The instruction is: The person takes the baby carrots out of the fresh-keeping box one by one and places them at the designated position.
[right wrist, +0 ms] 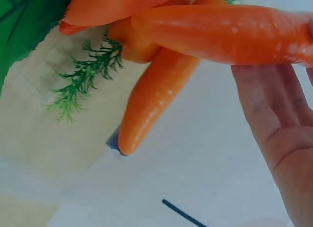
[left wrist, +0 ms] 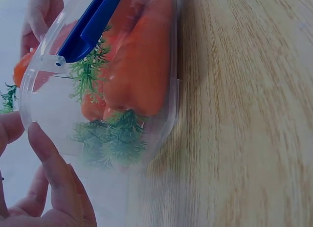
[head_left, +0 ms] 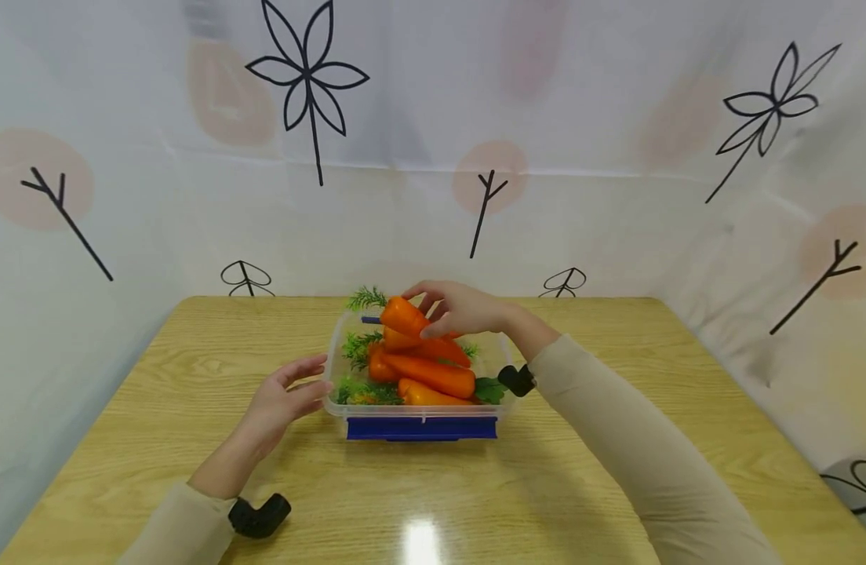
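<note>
A clear plastic container (head_left: 334, 353) with blue latches stands on the table, heaped with several orange toy carrots (head_left: 433, 375) with green leafy tops. On top of the heap, the right hand (head_left: 468, 306) holds a carrot (head_left: 403, 315) between thumb and fingers. That carrot (right wrist: 220, 34) lies across the fingers in the right wrist view, its far end cut off by the frame. At the container's left side is the left hand (head_left: 281, 404), its fingers extended. In the left wrist view, its fingertips (left wrist: 38, 134) are right at the clear rim.
The wooden table (head_left: 193, 369) runs back to a pale fabric backdrop (head_left: 405, 220) printed with plants. A blue latch (head_left: 422, 428) faces the front. Each wrist wears a black device (head_left: 259, 515), and a green leaf (head_left: 489, 391) lies at the container's right.
</note>
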{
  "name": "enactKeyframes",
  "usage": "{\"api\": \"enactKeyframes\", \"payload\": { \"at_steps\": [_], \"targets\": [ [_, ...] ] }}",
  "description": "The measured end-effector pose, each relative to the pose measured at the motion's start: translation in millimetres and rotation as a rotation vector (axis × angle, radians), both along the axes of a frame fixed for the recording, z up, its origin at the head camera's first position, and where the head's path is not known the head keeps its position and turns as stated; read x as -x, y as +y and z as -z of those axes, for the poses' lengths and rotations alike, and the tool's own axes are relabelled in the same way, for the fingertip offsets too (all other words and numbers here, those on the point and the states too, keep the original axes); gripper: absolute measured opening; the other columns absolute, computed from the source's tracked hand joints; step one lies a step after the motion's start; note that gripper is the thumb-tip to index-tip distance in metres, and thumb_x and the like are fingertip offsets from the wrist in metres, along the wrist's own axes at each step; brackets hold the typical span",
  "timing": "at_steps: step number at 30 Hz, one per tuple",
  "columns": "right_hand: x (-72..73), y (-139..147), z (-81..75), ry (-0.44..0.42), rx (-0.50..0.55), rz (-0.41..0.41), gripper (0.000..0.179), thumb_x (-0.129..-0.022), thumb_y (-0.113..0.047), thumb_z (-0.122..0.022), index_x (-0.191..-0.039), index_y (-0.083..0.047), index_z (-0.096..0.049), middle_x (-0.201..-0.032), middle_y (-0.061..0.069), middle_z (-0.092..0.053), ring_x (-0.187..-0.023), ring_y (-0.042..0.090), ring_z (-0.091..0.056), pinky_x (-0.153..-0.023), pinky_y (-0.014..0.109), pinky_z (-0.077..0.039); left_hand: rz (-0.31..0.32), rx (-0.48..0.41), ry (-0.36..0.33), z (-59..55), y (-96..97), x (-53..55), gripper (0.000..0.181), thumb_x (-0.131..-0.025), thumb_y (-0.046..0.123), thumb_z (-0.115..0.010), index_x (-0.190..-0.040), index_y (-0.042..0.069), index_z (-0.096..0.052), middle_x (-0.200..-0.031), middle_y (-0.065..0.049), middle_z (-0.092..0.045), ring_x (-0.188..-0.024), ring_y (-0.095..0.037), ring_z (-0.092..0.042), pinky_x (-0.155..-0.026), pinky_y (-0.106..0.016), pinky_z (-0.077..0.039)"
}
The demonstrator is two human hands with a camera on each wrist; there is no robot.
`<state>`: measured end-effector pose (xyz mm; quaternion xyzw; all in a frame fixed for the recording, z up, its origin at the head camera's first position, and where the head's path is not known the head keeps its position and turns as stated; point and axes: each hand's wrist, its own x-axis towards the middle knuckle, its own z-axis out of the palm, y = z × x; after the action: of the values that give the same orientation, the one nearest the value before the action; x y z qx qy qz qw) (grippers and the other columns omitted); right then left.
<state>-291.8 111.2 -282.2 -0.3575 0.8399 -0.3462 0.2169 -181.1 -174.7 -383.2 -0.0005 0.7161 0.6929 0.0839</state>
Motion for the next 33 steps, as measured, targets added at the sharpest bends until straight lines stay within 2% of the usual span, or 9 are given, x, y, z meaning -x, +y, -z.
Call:
{"api": "enactKeyframes", "payload": {
  "at_steps": [9, 18, 24, 33],
  "targets": [
    [-15.9, 12, -9.2, 0.053, 0.171, 0.072, 0.060, -0.083, -0.016, -0.071, -0.137, -0.016, -0.043, -0.112, 0.010, -0.056, -0.097, 0.024, -0.059, -0.069, 0.036, -0.055, -0.001, -0.009, -0.006, 0.9, 1.4, 0.6, 0.058, -0.089, 0.014, -0.064, -0.140, 0.004, -0.039, -0.138, -0.016, -0.035, -0.101, -0.012, -0.057, -0.084, -0.028, -0.050],
    [-27.1, 31, -11.6, 0.083, 0.295, 0.131, 0.060, -0.081, -0.011, -0.073, -0.135, -0.014, -0.045, -0.105, 0.011, -0.057, -0.093, 0.024, -0.061, -0.070, 0.043, -0.054, -0.007, -0.009, -0.009, -0.2, 3.6, -0.1, 0.058, -0.089, 0.014, -0.064, -0.140, 0.003, -0.039, -0.138, -0.017, -0.035, -0.099, -0.011, -0.058, -0.083, -0.028, -0.050],
    [-34.5, 42, -14.0, 0.110, 0.323, 0.156, 0.059, -0.082, -0.009, -0.073, -0.134, -0.012, -0.045, -0.103, 0.011, -0.059, -0.090, 0.024, -0.062, -0.072, 0.037, -0.054, -0.016, -0.010, -0.011, -1.7, 3.9, -0.8, 0.057, -0.089, 0.014, -0.064, -0.140, 0.003, -0.039, -0.137, -0.017, -0.035, -0.098, -0.010, -0.058, -0.083, -0.026, -0.050],
    [-44.4, 56, -17.8, 0.126, 0.337, 0.174, 0.059, -0.082, -0.010, -0.072, -0.134, -0.009, -0.044, -0.104, 0.012, -0.059, -0.089, 0.024, -0.062, -0.074, 0.036, -0.054, -0.017, -0.010, -0.007, 0.2, 3.1, -0.7, 0.058, -0.089, 0.014, -0.064, -0.140, 0.002, -0.038, -0.138, -0.017, -0.034, -0.097, -0.008, -0.057, -0.081, -0.025, -0.050]
  ]
}}
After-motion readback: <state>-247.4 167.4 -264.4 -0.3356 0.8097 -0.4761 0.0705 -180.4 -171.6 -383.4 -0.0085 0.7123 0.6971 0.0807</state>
